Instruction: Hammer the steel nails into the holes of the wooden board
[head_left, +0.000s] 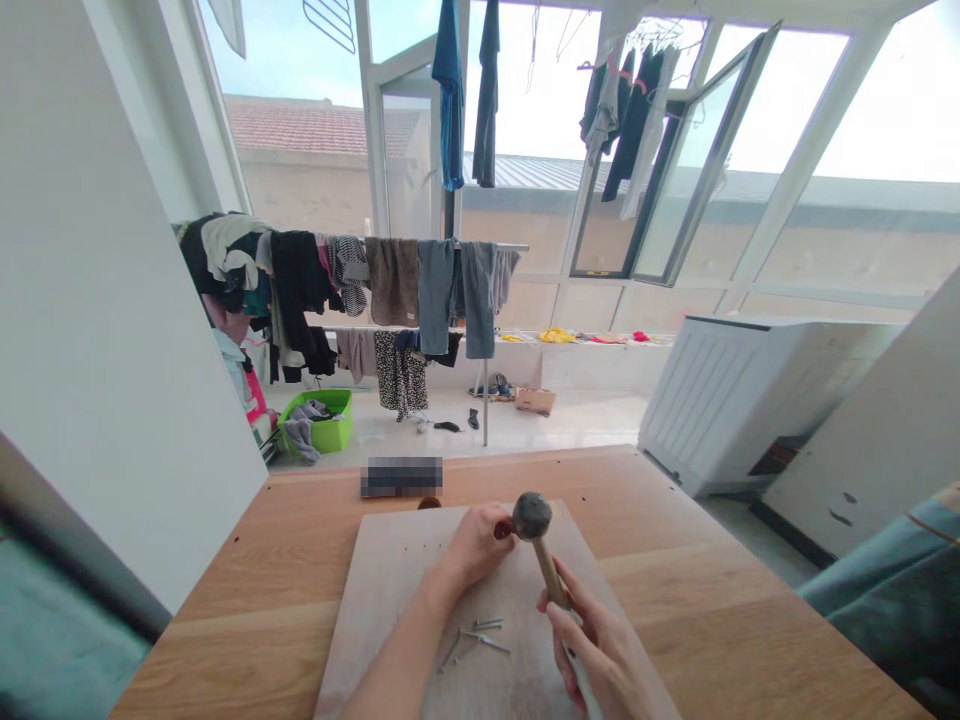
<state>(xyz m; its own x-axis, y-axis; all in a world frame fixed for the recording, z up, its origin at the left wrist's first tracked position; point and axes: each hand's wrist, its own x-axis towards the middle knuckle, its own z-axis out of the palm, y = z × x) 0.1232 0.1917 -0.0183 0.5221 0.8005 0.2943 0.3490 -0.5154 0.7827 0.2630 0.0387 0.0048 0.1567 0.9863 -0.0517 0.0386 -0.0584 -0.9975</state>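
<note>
My right hand grips the wooden handle of a hammer, whose dark round head is up beside my left hand. My left hand rests on a pale wooden board with its fingers pinched together just left of the hammer head; what it pinches is too small to tell. Several loose nails lie on the board between my two forearms.
The board lies on a wooden table. A blurred dark object sits at the table's far edge. Beyond are a clothes rack with hanging laundry, a green basket, a white appliance and white panels on both sides.
</note>
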